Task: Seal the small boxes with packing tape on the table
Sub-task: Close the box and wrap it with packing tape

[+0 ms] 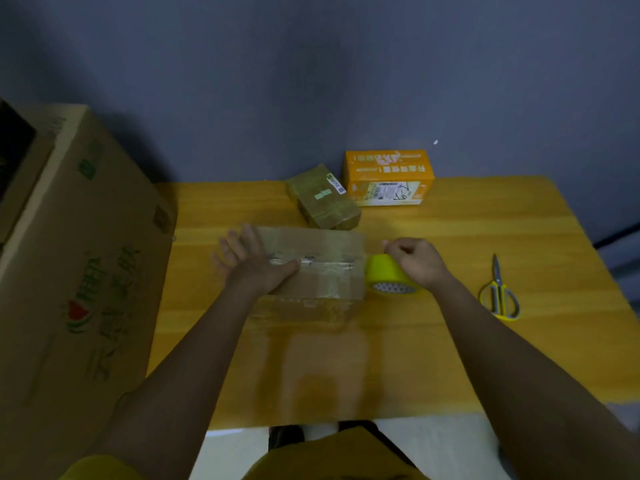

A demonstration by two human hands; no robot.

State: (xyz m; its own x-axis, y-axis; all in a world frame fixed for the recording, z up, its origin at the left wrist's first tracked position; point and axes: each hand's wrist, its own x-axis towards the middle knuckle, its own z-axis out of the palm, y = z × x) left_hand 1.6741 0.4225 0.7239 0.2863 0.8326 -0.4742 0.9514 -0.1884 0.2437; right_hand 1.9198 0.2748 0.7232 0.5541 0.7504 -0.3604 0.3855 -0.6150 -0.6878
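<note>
A flat brown cardboard box (322, 268) lies in the middle of the wooden table (450, 341), with shiny tape along its top seam. My left hand (252, 263) lies flat on the box's left end, fingers spread, thumb along the seam. My right hand (417, 259) grips a yellow tape roll (388, 277) at the box's right edge. Behind it stand a small tape-wrapped brown box (322, 197) and an orange box (389, 176) near the wall.
Yellow-handled scissors (498, 292) lie on the table to the right. A large printed cardboard carton (79, 271) stands against the table's left side. A grey wall runs along the table's back edge.
</note>
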